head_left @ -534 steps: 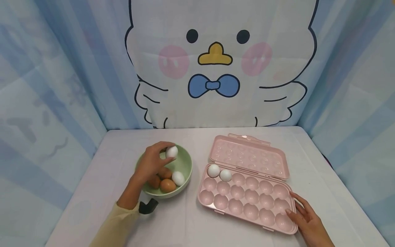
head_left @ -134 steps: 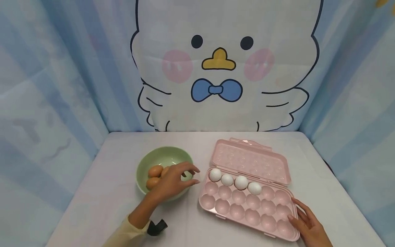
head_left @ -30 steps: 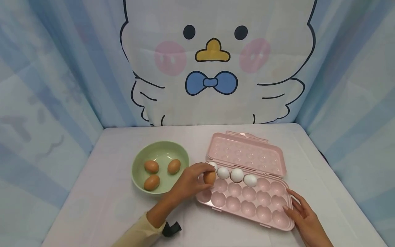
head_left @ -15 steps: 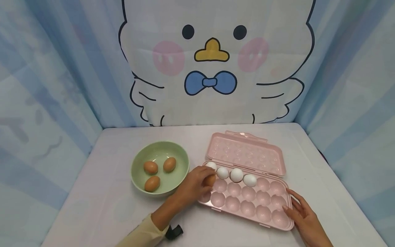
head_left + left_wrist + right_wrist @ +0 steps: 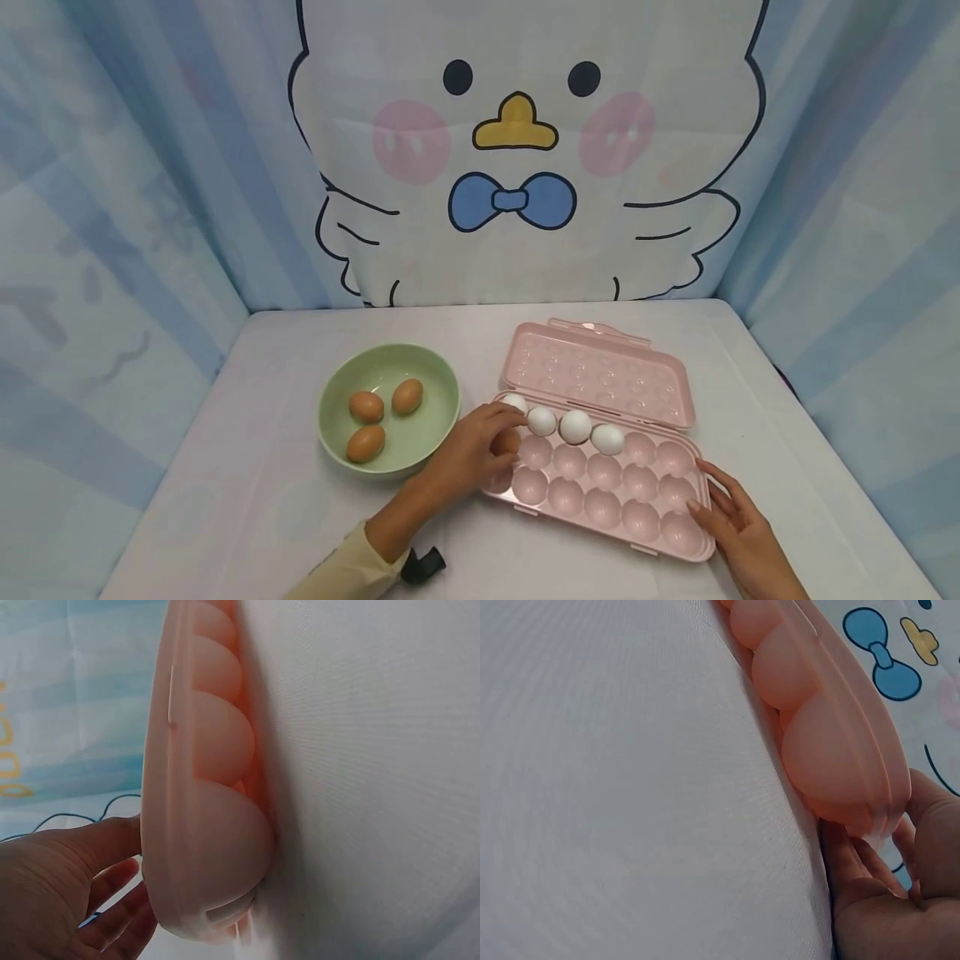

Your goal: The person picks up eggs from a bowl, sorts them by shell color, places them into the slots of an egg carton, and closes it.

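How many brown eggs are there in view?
4. The bowl has three: a right egg, a rear left egg and a front left egg. The left hand holds the fourth egg, partly covered, at the carton's left end. The hand may hide more.

The left hand (image 5: 467, 447) holds a brown egg (image 5: 507, 442) at the left end of the pink egg box's (image 5: 603, 471) middle row. Four white eggs (image 5: 575, 427) sit in the back row (the hinged lid (image 5: 600, 375) lies open behind them). The right hand (image 5: 742, 533) grips the box's right end. On the white surface (image 5: 277, 392), a green bowl (image 5: 435, 433) contains three more brown eggs (image 5: 366, 443).
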Action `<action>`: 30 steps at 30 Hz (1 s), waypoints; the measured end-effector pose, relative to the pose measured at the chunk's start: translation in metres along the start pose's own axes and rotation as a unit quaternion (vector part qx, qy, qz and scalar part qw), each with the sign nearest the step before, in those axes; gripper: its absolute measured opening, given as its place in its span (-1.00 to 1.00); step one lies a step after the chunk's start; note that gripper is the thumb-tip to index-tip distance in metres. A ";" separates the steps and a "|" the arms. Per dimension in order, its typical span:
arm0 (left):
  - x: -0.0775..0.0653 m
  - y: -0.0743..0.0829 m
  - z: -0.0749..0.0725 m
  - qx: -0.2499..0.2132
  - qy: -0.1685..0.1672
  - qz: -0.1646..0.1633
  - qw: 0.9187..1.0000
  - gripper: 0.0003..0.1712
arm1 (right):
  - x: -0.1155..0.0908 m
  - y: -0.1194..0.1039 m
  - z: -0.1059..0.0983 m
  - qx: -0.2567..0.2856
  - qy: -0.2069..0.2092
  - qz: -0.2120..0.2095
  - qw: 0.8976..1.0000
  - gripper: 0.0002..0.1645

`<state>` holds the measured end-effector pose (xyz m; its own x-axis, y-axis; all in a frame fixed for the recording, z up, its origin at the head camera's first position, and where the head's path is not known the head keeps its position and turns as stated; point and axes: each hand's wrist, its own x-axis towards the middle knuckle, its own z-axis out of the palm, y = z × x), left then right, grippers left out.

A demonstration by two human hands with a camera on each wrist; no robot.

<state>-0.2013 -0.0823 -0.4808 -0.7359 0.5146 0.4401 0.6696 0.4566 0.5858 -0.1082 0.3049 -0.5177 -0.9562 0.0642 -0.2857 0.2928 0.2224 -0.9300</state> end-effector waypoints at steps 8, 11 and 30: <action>0.001 0.002 -0.004 -0.033 0.002 0.005 0.999 -0.46 | -0.001 0.001 0.001 0.010 0.000 -0.006 1.000 -0.11; 0.001 0.003 -0.007 -0.038 0.002 0.007 0.999 -0.47 | -0.002 0.001 0.001 0.011 0.000 -0.012 1.000 -0.12; -0.003 0.009 -0.040 -0.060 0.023 -0.025 0.998 -0.68 | 0.000 -0.005 0.001 0.001 -0.004 0.031 1.000 0.00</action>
<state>-0.1971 -0.1092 -0.4496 -0.7737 0.4581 0.4376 0.6172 0.3891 0.6839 -0.1098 0.3028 -0.5134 -0.9361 0.0703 -0.3446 0.3515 0.2155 -0.9110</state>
